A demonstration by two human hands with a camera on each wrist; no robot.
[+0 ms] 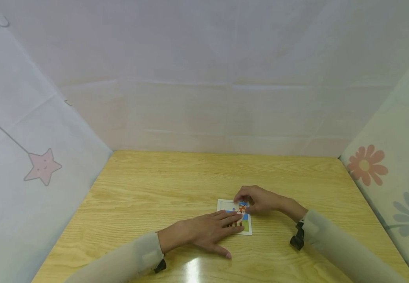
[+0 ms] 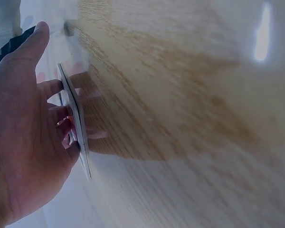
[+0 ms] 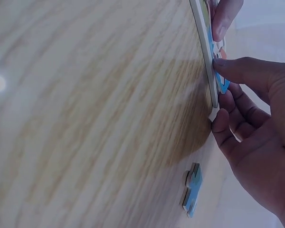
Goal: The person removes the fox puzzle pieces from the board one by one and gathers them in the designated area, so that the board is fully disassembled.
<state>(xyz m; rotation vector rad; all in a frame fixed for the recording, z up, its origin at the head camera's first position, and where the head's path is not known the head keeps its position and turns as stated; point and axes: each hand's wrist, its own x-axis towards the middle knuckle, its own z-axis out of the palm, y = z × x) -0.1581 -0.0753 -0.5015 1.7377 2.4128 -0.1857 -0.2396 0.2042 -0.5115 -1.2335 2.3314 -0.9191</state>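
Observation:
A small jigsaw puzzle board [image 1: 248, 232] with a white rim lies flat on the table, showing a cartoon animal in orange and white over blue and green. My left hand [image 1: 209, 231] rests on it from the left, fingers straight and spread across the picture, thumb out over the wood. At the board's far right corner, my right hand [image 1: 262, 199] pinches a puzzle piece [image 3: 223, 84] with blue on it between thumb and fingers. In the right wrist view that piece stands slightly tilted against the board's edge. The left hand hides part of the picture.
A loose blue puzzle piece [image 3: 193, 190] lies on the table beyond the right hand, hidden from the head view. The wooden table [image 1: 147, 184] is bordered by a pale cloth [image 1: 197, 110] at the back and sides. Dark straps sit at both wrists.

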